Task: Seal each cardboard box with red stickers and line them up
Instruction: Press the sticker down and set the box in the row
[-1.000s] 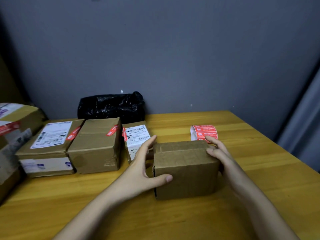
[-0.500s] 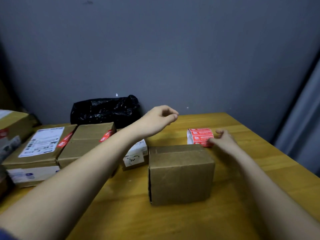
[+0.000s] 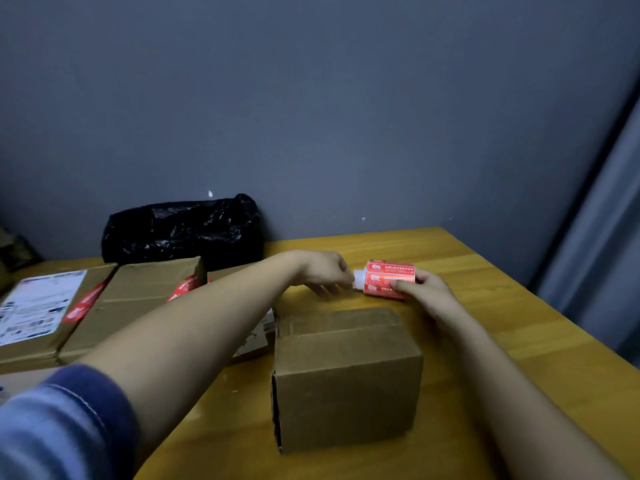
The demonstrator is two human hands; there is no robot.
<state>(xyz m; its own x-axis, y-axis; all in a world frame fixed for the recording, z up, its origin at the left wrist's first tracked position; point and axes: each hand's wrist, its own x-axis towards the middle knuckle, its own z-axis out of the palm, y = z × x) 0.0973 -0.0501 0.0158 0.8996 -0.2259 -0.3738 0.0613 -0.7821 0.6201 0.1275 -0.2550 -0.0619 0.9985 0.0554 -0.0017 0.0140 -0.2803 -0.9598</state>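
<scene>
A plain cardboard box stands on the wooden table in front of me, with no sticker visible on it. Just behind it, my right hand grips the roll of red stickers. My left hand reaches across and pinches the white end of the roll's strip. To the left lie two larger boxes, one with a white label and one plain, each bearing red stickers. A small labelled box is mostly hidden behind my left forearm.
A black plastic bag sits against the grey wall at the back left. The table's right edge runs diagonally past the sticker roll. Bare tabletop lies right of the plain box.
Both hands left the plain box. My right hand took hold of the sticker roll behind it, and my left hand came down from mid-air to the roll's left end.
</scene>
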